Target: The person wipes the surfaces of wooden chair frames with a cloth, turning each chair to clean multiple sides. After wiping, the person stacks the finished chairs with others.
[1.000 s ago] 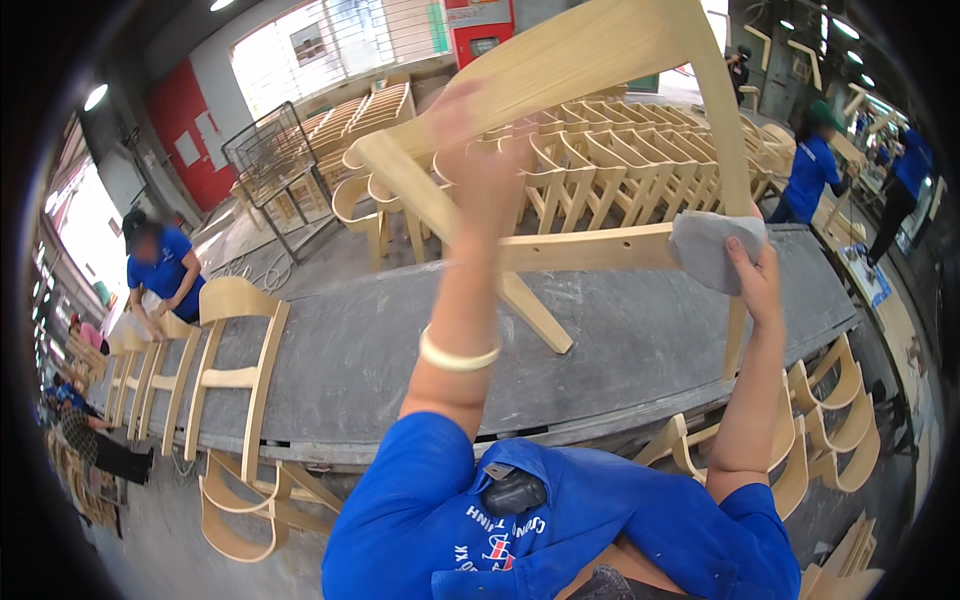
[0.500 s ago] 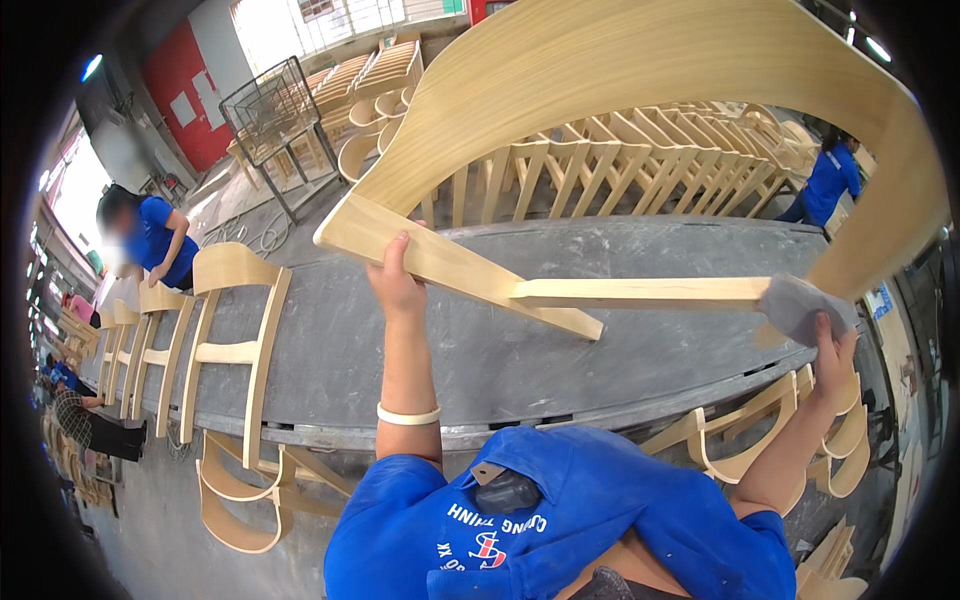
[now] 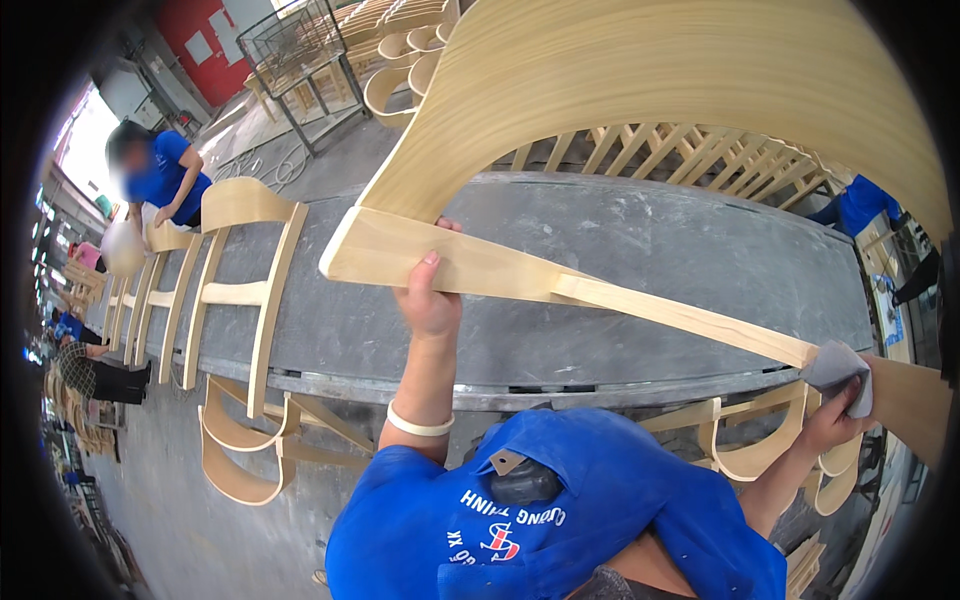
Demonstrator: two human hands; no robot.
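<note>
While left hand (image 3: 432, 305) clasps leg (image 3: 500, 270) of curved-back wooden chair frame (image 3: 600, 70), right hand (image 3: 835, 420) pinches grey sheet (image 3: 838, 370) at right end of crossbar (image 3: 690, 325); frame held over desk (image 3: 660, 225).

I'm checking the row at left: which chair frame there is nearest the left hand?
The row's right-end chair frame; the others there stand beyond it, farther from the left hand.

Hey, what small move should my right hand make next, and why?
Probably slide the grey sheet along the crossbar toward your left hand: your right hand holds the sheet at the crossbar's right end, your left hand grips the wooden frame beyond the other end, and the stretch between is uncovered.
</note>
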